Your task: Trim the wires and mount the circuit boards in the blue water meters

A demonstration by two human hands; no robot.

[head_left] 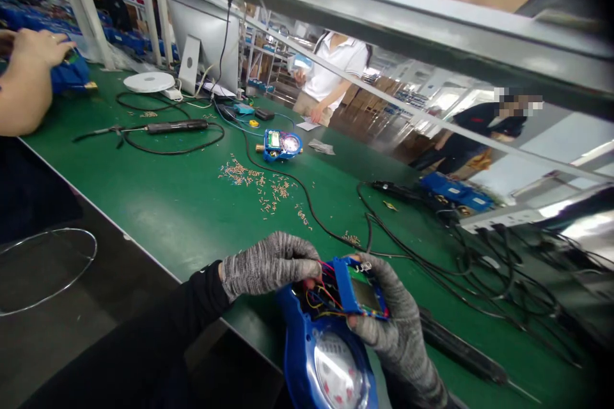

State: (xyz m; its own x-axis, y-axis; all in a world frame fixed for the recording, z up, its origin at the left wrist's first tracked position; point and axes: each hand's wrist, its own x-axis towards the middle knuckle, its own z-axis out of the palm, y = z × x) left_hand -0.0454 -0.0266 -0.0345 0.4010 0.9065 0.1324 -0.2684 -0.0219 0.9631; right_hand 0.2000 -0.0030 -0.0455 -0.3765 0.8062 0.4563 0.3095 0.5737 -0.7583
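Note:
In the head view a blue water meter (300,348) with a round clear dial stands at the table's near edge, its upper compartment uncovered and full of coloured wires (319,300). My right hand (396,319), in a grey glove, grips a blue-framed display module (362,291) with a green circuit board, tilted beside the compartment. Wires run from the module into the housing. My left hand (275,265), gloved too, pinches red wires (327,268) between thumb and fingers over the compartment. The ends of those wires are hidden by the fingers.
Loose small screws (240,172) lie scattered mid-table. Another blue meter (282,144) stands behind them. An electric screwdriver (175,126) lies left, a second (465,348) right. Black cables (412,255) tangle near a power strip (499,217). A co-worker's arm (29,77) is at far left.

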